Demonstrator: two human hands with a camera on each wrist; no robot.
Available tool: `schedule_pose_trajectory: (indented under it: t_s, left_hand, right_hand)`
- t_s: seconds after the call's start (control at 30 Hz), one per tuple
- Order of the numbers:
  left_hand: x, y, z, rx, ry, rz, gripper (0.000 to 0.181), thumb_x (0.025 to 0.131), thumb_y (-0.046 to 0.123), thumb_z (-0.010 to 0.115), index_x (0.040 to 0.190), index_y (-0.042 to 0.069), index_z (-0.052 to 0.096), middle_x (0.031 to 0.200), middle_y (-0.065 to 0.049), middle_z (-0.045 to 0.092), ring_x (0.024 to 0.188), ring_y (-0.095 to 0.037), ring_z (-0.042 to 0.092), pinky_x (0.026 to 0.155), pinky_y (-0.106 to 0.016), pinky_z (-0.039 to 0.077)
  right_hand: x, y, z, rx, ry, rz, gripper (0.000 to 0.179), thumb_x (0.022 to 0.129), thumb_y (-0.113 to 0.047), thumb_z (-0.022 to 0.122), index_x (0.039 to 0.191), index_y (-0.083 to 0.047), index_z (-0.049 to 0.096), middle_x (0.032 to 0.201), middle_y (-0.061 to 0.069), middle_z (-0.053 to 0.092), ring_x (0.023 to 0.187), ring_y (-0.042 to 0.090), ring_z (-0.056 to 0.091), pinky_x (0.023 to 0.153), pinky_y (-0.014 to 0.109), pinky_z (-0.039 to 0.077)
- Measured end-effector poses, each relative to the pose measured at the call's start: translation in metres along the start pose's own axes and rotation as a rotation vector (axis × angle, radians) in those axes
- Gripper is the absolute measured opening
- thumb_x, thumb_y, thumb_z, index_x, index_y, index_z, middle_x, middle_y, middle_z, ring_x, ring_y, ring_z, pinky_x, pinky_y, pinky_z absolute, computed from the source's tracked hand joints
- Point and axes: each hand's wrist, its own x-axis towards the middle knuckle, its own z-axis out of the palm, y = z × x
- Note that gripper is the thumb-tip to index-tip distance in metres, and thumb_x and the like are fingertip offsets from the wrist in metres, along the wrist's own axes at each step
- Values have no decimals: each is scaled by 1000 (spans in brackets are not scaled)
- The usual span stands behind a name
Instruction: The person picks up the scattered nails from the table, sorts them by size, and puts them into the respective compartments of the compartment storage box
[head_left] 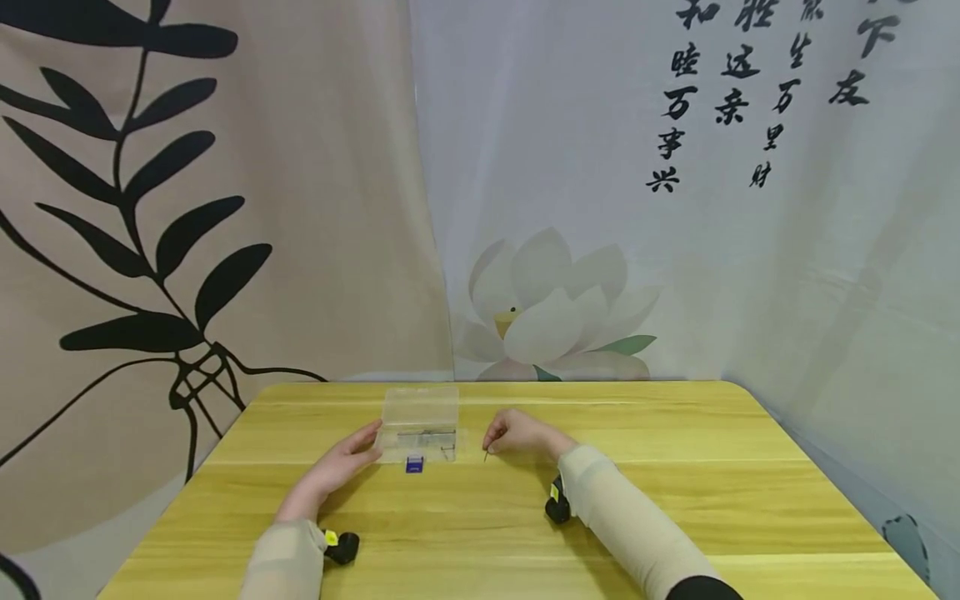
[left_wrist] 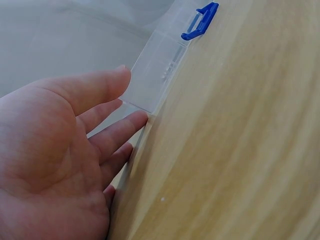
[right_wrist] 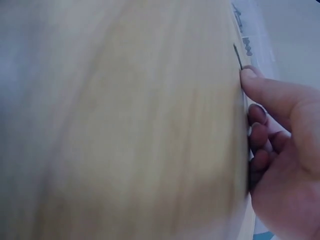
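Note:
A clear plastic case (head_left: 392, 456) lies on the table with its lid (head_left: 420, 406) raised at the back and a blue latch (head_left: 415, 466) at its front. Inside it are thin dark metal pieces (head_left: 431, 432), too small to make out. My left hand (head_left: 337, 468) is at the case's left end; in the left wrist view the thumb and nearly straight fingers (left_wrist: 127, 131) reach its corner. To the right of the case, my right hand (head_left: 522, 435) pinches a thin dark pin-like piece (right_wrist: 237, 56) between thumb and forefinger, its free end pointing down in the head view.
The wooden table (head_left: 480, 533) extends around both hands. Behind its far edge hangs a printed curtain (head_left: 337, 208). Black wrist cameras (head_left: 557, 502) are strapped to both sleeves, close above the tabletop.

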Motion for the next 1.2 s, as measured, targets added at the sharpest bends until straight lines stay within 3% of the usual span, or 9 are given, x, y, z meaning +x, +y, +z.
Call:
schedule_pose_trajectory:
  t_s: [0.43,0.6,1.0,1.2]
  left_hand:
    - [0,0,3,-16,8,10,61,101,21,54,153,6,26,152,-26,28,140,-43,23,111,-60,17]
    - [-1,1,2,-18,5,8,62,101,23,54,153,6,26,152,-26,28,140,-43,23,111,-60,17]
    - [-1,2,1,-5,6,8,62,101,22,54,153,6,26,152,-27,29,139,-46,22,110,-62,17]
    - [0,1,1,1,2,4,62,100,23,54,153,7,26,152,-27,29,139,-47,22,109,-64,16]
  right_hand:
    - [-2,0,-14,-45,-51,8,9,91,-5,66,95,-6,74,89,-3,69,77,7,56,72,24,48]
    - [-3,-1,-25,-42,-68,-11,10,91,-2,64,96,-3,72,90,1,71,74,9,57,67,23,47]
    - [0,-4,-43,-11,-26,-32,12,93,-2,62,100,1,70,90,0,69,80,13,60,73,26,50]
    - [1,-10,-49,6,3,-19,14,94,-4,61,102,3,70,91,5,70,74,11,55,68,26,47]
